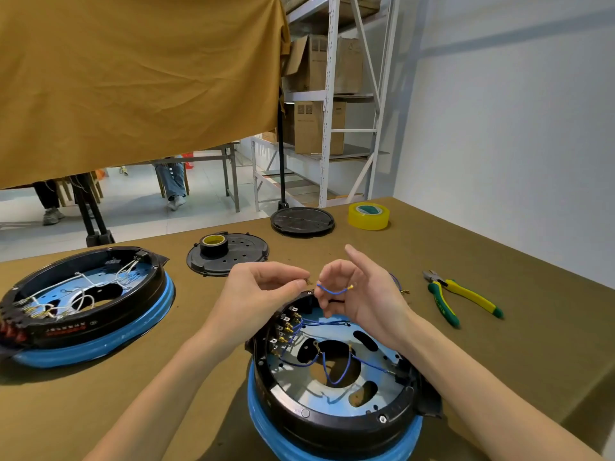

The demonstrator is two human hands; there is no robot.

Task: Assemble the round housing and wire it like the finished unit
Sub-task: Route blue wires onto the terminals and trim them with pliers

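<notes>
Nearest, at six o'clock, sits the round housing (336, 377) on its blue ring, blue leads already running to the terminal row at its nine o'clock edge. Just above it the right hand (362, 294) pinches a short blue wire (332, 290) between thumb and fingers, while the left hand (263, 287) pinches a small brass terminal (307, 281). Best to seat the terminal squarely and check routing against the finished unit (83, 301) at nine o'clock. Pliers (462, 297) lie at three o'clock. Farther along the olive counter (532, 344): two black covers, two tape rolls; beyond, shelving with cartons.
</notes>
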